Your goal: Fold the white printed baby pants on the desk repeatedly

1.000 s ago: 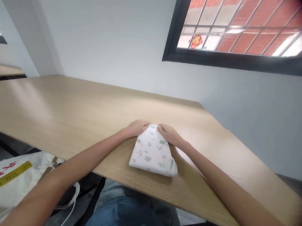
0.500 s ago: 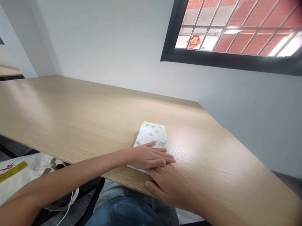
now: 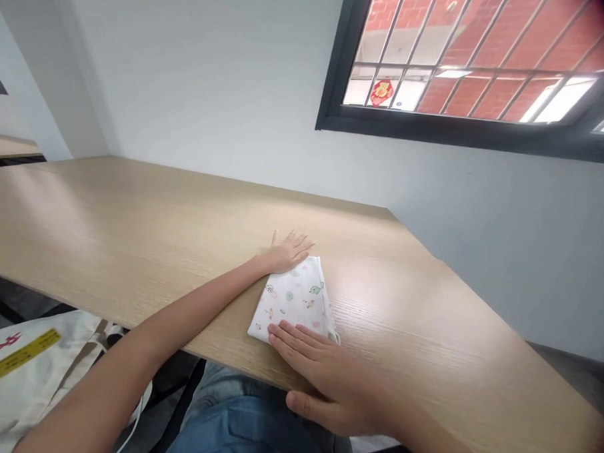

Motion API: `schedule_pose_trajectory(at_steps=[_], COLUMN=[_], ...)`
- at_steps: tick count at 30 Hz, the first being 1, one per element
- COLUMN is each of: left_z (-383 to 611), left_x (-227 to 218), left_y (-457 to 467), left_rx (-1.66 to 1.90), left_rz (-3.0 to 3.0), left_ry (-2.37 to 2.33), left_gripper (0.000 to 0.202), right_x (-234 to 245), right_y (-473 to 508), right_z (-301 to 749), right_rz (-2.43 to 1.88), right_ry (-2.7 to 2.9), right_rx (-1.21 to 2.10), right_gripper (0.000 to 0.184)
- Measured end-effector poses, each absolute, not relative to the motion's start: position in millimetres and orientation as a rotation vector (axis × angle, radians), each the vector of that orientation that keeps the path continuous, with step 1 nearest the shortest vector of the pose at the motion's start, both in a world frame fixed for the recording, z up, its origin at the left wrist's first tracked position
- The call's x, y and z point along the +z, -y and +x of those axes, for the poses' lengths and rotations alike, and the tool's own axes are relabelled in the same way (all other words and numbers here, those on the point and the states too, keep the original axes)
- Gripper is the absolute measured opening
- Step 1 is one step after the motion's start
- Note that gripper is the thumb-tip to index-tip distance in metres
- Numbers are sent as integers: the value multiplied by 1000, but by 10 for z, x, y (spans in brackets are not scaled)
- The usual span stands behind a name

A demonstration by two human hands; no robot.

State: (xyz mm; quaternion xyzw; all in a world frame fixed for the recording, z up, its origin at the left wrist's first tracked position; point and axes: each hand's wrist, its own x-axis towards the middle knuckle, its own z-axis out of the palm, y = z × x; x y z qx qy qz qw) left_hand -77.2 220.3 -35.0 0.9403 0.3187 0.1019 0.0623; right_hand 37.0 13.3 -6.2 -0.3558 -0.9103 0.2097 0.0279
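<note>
Cloth [image 3: 292,299]: thin white fabric, looks like cotton, matt, small printed motifs, soft and slightly rumpled at the folded edges. Bench [image 3: 131,220]: light wood-grain top, looks like laminate, smooth, satin sheen in patches. Wall [image 3: 226,89]: painted, flat matt white. Window frame [image 3: 335,78]: black, smooth, semi-matt; metal or plastic, can't tell. Bag [image 3: 33,372]: off-white canvas, coarse weave, matt. Jeans [image 3: 240,423]: blue denim, matt.
</note>
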Motion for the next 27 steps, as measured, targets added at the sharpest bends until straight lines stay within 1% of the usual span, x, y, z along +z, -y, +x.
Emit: schedule_pose_trajectory(at_steps=[1,3,5,7,8,9,11,15,16,17,18,19,21,23,25,26,27], left_z=[-817,-940,-1106,-1299,-1398,-1493,-1662,-1892,-1930,-1962,-1989,-2009,-2031,-2016,-1956,-1908,-1851], left_x=[-321,-253,-199,-183,-192,-209,-258,-323,-323,-318,-310,-300,-282,-275,-283,-292,-304], left_y=[-2131,-1969,-1789,-1606,-1515,-1426,-1250,-881,-785,-691,-602,-522,-402,-353,-379,-415,-462], left_rx=[336,343,286,201,162,133,100,79,90,109,139,175,254,387,538,606,664], left_rz=[2858,2892,2914,2910,2892,2860,2767,2667,2673,2683,2691,2697,2676,2582,2409,2307,2207], left_ry=[-972,-943,-866,-761,-714,-680,-651,-574,-532,-491,-461,-448,-454,-510,-634,-718,-808], left_gripper=[48,51,52,48,45,45,55,92,98,102,100,93,71,49,30,26,28], right_x=[-24,49,91,95,85,70,28,-136,-198,-266,-335,-399,-492,-519,-487,-458,-428], right_y=[-171,-296,-470,-637,-694,-723,-681,-264,-131,-6,106,197,308,324,270,227,177], right_z=[396,466,556,652,694,730,771,775,775,778,783,788,789,754,673,617,555], right_rz=[-1093,-1102,-1150,-1204,-1230,-1246,-1257,-1270,-1263,-1255,-1235,-1218,-1214,-1260,-1341,-1389,-1455], right_ry=[2771,2649,2522,2494,2524,2573,2683,2758,2752,2737,2712,2679,2548,2323,2109,2024,1938], right_rx=[716,773,629,451,403,393,453,501,482,445,401,362,346,423,489,498,488], right_gripper=[61,51,41,39,41,45,62,99,104,103,97,88,67,45,20,15,19])
